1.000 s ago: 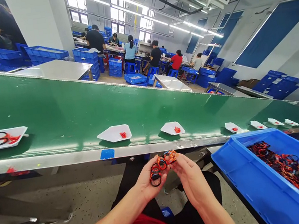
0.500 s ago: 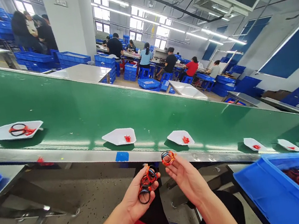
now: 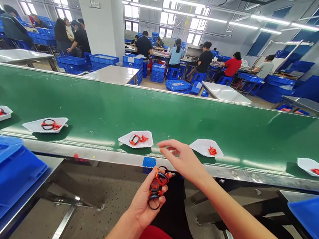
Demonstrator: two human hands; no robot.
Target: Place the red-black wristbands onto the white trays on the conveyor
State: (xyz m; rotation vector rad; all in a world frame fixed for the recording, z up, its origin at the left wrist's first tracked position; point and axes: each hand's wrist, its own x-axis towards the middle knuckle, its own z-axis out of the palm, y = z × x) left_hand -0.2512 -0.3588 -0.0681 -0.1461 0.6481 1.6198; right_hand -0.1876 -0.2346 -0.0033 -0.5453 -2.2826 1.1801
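five shallow, angular white trays [image 3: 201, 146] are being borne, in the head view, by a long, glossy green belt [image 3: 94, 105] with a shiny metal edge [image 3: 114, 158]. a small bundle of black and orange-red looped bands [image 3: 159, 185] is being gripped in the left hand [image 3: 143, 203], low in front of the metal edge; its fingers are being curled around the bundle, and the loops are being left partly exposed. the right hand [image 3: 183, 160] is being held over the near side of the belt, between the middle tray and the next one to the right. its thumb and fingers are being held loosely parted, and the fingertips [image 3: 159, 145] are being pointed toward the middle tray, just beside its right end.

in that tray, a single black and orange-red looped band [image 3: 135, 140] is being held beside small red pieces [image 3: 143, 138]. a similar band is being held in the next tray leftward; the far-left contents are being shown too small to tell apart. red pieces are being held by both right-hand trays. the metal edge is being marked by a square blue patch [image 3: 148, 162]. a deep blue plastic crate [image 3: 5, 168] is being shown at left, another at right.
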